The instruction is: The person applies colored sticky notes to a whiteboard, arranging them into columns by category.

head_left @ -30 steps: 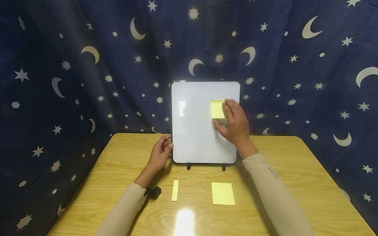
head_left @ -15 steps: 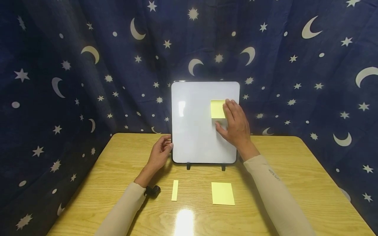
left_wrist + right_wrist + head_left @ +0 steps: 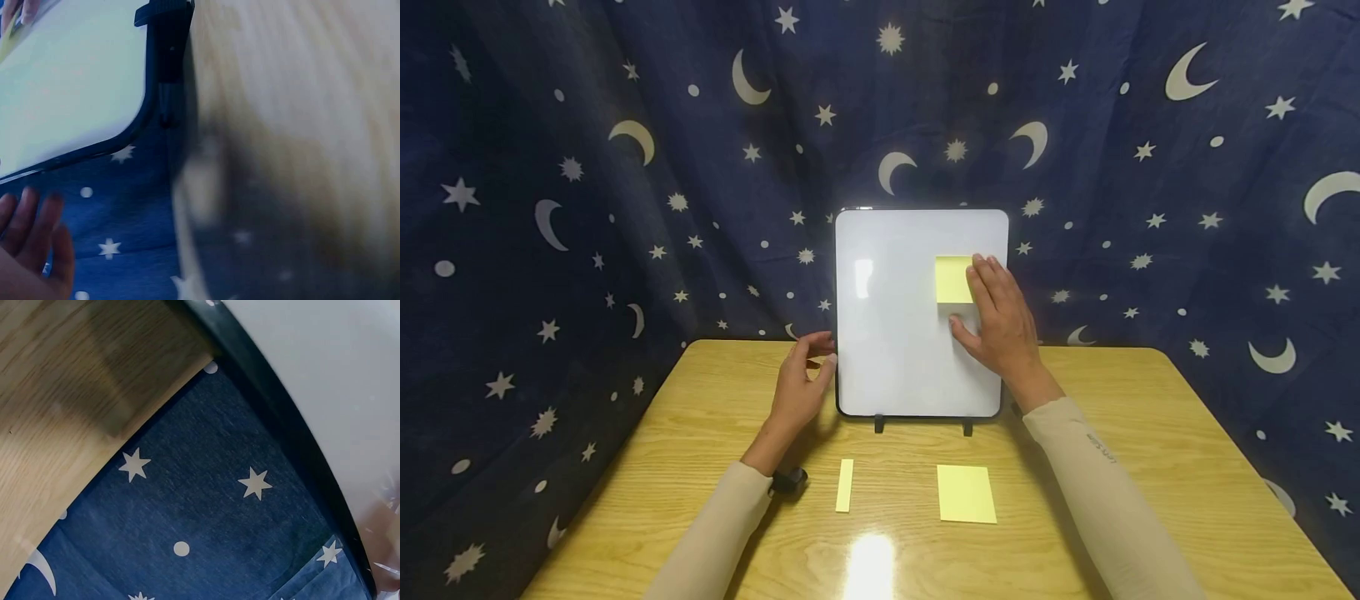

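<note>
A small whiteboard [image 3: 891, 358] with a dark frame stands upright on the table. On its upper right part is a yellow sticky note [image 3: 952, 280]. My right hand [image 3: 1000, 325] rests on the note with straight fingers and covers its right side; the thumb is spread below. Beside the board's left edge is my left hand [image 3: 797, 387], its fingers relaxed and holding nothing. A gap between the left hand [image 3: 37, 250] and the frame shows in the left wrist view. The right wrist view mostly catches the board's edge, with only a bit of the hand at lower right.
Nearer on the wooden table [image 3: 715, 433] lie a narrow yellow paper strip [image 3: 845, 485] and a square yellow sticky note pad [image 3: 966, 493]. Two dark feet, such as the left foot [image 3: 879, 424], support the board. A blue curtain [image 3: 700, 192] with moons and stars hangs behind.
My left hand has come off the board's left edge, its fingers loosening. The right thumb has drawn slightly away from the note's lower edge while the fingers stay on the note.
</note>
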### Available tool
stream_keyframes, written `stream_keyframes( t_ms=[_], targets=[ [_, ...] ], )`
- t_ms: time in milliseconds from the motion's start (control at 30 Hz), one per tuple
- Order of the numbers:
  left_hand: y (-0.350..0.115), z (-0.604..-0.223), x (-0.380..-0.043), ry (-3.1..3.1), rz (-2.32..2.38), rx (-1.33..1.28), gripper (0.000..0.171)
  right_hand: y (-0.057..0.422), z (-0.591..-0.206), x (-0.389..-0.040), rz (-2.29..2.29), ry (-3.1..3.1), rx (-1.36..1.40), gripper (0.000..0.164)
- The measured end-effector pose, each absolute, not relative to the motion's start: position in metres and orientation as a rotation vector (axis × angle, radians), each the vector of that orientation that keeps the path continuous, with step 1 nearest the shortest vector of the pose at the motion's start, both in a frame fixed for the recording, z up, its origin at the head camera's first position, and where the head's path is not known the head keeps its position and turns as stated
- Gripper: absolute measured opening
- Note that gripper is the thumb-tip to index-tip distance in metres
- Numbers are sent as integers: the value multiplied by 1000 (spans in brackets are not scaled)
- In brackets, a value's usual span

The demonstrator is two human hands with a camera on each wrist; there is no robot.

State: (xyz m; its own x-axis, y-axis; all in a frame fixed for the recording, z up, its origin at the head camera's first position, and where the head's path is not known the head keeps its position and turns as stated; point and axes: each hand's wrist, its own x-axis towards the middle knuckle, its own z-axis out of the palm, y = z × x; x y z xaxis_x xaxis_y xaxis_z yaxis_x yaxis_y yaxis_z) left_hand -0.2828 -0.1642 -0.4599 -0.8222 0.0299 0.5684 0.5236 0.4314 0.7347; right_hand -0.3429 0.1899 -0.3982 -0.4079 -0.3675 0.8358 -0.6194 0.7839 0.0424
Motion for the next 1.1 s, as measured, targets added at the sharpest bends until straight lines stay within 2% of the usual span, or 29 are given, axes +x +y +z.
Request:
stream_keyframes(
  t_ms=[500,733,1100],
  targets=[
    [-137,-395,-286,-2137,-664,-779,38,189,-395,-341,333,-2068,737,77],
    [-115,-367,-293,-2137,-449,-913,47,192,-391,-341,311,-2056,763,74],
    [-84,-347,-304,-2234,-113,-952,61,191,-391,-340,324,-2041,765,72]
  ],
)
